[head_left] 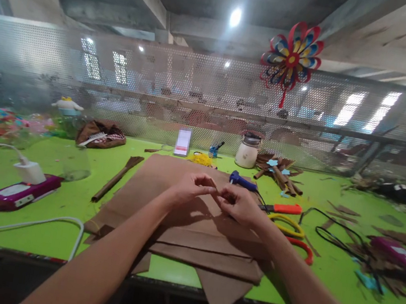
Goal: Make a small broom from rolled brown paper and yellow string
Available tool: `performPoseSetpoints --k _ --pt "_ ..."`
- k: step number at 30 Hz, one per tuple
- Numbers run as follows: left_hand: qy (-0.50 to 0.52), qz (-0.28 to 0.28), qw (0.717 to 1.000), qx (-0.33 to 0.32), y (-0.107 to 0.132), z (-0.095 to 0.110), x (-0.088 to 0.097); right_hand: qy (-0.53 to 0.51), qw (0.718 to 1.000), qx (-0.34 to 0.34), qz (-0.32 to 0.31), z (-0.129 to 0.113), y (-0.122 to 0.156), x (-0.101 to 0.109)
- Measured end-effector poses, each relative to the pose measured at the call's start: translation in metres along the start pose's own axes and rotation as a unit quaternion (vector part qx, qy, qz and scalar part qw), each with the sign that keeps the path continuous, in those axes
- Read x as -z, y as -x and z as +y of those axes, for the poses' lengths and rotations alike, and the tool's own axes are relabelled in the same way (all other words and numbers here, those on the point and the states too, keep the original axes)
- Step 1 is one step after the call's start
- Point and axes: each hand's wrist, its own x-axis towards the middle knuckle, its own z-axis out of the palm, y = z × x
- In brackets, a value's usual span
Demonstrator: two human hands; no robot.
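My left hand [192,187] and my right hand [238,203] meet over a stack of brown paper sheets [189,241] on the green table [65,202]. Both hands are pinched, fingertips almost touching each other. Whatever sits between the fingertips is too small to make out. The brown sheets reach past the table's near edge. A blue glue gun [242,181] lies just behind my right hand.
Orange-handled cutter [286,208] and yellow and red scissors [293,234] lie right of the sheets. A purple device with a white charger [23,191] and cable sits left. Rolled brown sticks [279,173], a white jar [247,152], a pinwheel [292,58] and mesh fence stand behind.
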Motion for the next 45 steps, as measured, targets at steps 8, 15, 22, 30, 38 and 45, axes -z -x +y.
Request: performPoseSetpoints --k 8,15,22,30,38,45 --pt "0.043 -0.016 0.999 -0.018 -0.001 -0.005 0.005 0.031 0.999 0.021 0.009 0.005 0.001 0.0" --pt "0.032 -0.003 0.999 0.029 0.0 -0.005 0.001 0.044 0.998 0.043 0.027 0.005 0.002 0.003" --pt "-0.02 0.022 0.999 0.033 0.003 -0.004 0.003 -0.053 0.998 -0.03 0.031 0.006 -0.001 0.01" --pt "-0.074 -0.042 0.995 0.048 0.01 0.0 -0.012 -0.148 0.982 -0.12 -0.014 0.013 -0.001 0.009" --pt "-0.072 -0.005 0.997 0.033 0.006 -0.004 -0.01 -0.226 0.963 -0.143 -0.028 0.018 0.0 0.012" --pt "-0.124 -0.017 0.992 -0.014 0.005 -0.002 -0.009 -0.252 0.954 -0.156 -0.037 0.02 0.002 0.013"
